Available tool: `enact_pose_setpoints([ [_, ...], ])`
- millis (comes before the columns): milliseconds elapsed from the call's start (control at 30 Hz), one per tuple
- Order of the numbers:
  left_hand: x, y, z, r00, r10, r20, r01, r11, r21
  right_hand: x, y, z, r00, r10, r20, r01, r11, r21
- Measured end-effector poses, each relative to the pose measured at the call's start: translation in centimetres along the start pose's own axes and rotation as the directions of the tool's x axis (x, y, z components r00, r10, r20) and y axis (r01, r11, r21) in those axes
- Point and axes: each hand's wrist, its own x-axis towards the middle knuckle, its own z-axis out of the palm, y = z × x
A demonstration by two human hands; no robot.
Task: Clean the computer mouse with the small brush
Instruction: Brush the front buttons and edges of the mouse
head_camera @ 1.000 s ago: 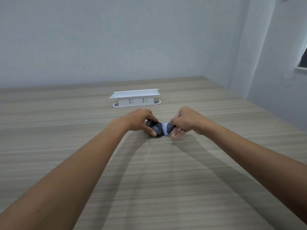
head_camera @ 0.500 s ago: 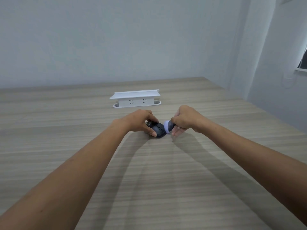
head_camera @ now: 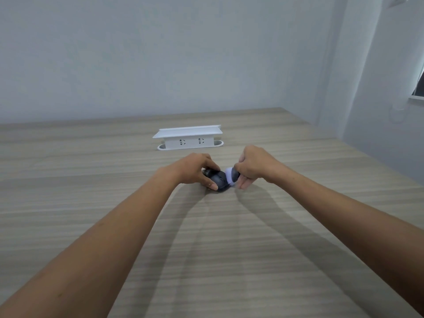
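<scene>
Mouse is dark grey/black, rounded shell, small; sits on the wood-grain table around its middle, nearer the far edge than the near one, just this side of the white power strip. Left hand is clamped on the mouse: thumb down its near side, fingers curled over the far side and top, pinning it to the table. Right hand is closed around the brush: a dark grip with a pale lilac-white head; head is touching the right end of the mouse. Bristles too blurred to make out. Versus half a second ago: brush head has moved a bit toward the near side of the mouse, right hand has lifted slightly and rotated, with two fingers now sticking out below the grip toward the table; left hand and mouse are unchanged, same spot, same hold. Power strip hasn't moved. Mouse long axis runs roughly left-right across the table, slightly skewed, right end closer to the near edge; can't tell which end has the buttons, the left hand covers too much. Brush axis runs from the right hand down-left into the mouse, head end pointing left. Both forearms stretch in from the near edge, bare.
</scene>
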Motion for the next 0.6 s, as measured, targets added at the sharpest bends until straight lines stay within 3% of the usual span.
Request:
enact_pose_setpoints([
  [233, -0.2, 0.3, -0.1, 1.0, -0.006, 0.004, 0.006, 1.0, -0.02, -1.2, 0.1, 0.7, 0.99, -0.04, 0.132, 0.03, 0.997, 0.077],
  [600, -0.5, 0.5, -0.2, 0.999, -0.03, 0.015, 0.03, 1.0, 0.003, 0.4, 2.0, -0.8, 0.998, -0.021, -0.056, 0.027, 0.995, 0.099],
])
